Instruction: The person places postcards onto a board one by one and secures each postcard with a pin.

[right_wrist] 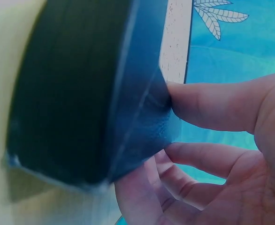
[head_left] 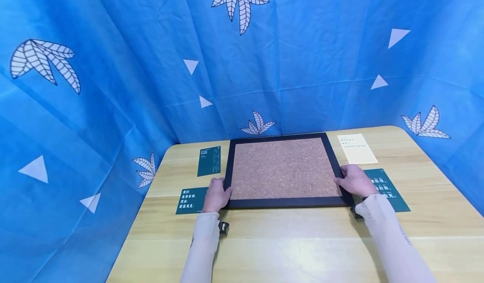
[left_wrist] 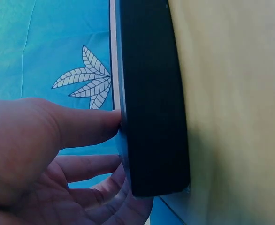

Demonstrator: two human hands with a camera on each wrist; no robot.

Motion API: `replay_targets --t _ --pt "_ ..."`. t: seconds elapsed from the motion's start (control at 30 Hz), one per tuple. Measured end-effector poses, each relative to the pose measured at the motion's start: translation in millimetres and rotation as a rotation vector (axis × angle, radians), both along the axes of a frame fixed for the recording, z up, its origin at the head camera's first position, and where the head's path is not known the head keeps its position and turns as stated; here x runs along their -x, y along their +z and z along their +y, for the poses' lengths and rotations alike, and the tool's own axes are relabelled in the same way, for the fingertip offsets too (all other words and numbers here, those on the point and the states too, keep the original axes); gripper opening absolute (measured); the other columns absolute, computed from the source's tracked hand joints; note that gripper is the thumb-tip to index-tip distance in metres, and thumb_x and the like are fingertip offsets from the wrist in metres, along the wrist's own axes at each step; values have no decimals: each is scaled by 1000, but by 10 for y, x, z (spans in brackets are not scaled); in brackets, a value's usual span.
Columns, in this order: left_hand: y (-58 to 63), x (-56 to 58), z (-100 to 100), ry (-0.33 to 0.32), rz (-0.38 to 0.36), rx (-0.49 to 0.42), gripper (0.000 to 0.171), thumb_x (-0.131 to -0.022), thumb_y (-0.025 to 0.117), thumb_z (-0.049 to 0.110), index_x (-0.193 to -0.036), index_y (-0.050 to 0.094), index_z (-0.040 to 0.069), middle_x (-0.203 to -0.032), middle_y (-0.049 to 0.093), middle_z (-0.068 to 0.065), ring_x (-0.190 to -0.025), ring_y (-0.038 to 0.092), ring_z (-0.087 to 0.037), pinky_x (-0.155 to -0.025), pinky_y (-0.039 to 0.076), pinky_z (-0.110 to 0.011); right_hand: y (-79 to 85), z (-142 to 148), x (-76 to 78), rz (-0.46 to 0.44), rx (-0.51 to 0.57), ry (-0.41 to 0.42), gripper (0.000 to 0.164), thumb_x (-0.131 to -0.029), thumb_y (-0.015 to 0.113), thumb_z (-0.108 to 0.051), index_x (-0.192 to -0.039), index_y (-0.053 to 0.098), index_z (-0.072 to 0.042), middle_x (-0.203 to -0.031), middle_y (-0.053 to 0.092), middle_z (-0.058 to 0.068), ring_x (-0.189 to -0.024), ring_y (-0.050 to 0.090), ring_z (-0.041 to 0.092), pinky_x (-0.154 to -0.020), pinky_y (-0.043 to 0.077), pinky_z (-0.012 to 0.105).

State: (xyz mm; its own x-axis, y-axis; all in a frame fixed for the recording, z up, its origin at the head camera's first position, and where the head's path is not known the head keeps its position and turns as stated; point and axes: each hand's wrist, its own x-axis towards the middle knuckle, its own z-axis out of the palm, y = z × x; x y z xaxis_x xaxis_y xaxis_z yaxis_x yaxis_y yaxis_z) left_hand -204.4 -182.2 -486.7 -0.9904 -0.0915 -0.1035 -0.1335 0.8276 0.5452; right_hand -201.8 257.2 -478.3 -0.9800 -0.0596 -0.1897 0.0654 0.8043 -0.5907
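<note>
A cork board [head_left: 283,169] in a black frame lies on the table with its cork face up. At its near left corner my left hand [head_left: 217,195] grips the frame, the thumb [left_wrist: 93,125] on the top edge and the fingers around the outer side. My right hand [head_left: 356,181] holds the near right corner likewise, its thumb [right_wrist: 212,104] on the frame's top. Both wrist views show the thick black side of the frame [left_wrist: 151,103] beside the wooden tabletop. Whether the near edge is raised off the table, I cannot tell.
Two dark green cards [head_left: 209,161] lie left of the board, the nearer card [head_left: 190,200] partly behind my left hand. On the right are a cream card [head_left: 357,148] and another green card [head_left: 389,190], partly covered by my right hand. A blue curtain [head_left: 302,64] borders the wooden table [head_left: 283,245].
</note>
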Motion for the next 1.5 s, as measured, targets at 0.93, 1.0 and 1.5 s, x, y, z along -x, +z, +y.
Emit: replay_targets --t 0.93,1.0,1.5 --pt "-14 -440 -23 5 3 -25 52 -98 70 21 -140 57 -7 -127 60 -22 -109 63 -33 -102 54 -53 15 40 -339 4 -31 40 49 -98 66 -17 -133 57 16 -122 64 37 -99 63 37 -91 53 60" --pt "-7 -473 -21 9 -5 -27 53 -98 71 22 -140 56 -7 -126 60 -21 -108 63 -32 -102 54 -54 11 40 -356 0 -28 44 50 -99 66 -17 -134 56 17 -126 63 39 -102 64 38 -94 52 63" --pt "23 -618 -70 -16 -16 -19 53 -97 72 20 -139 56 -8 -117 61 -18 -103 59 -29 -97 55 -51 -7 16 -539 56 14 71 26 -96 67 -13 -111 69 9 -94 70 16 -75 58 21 -68 47 35"
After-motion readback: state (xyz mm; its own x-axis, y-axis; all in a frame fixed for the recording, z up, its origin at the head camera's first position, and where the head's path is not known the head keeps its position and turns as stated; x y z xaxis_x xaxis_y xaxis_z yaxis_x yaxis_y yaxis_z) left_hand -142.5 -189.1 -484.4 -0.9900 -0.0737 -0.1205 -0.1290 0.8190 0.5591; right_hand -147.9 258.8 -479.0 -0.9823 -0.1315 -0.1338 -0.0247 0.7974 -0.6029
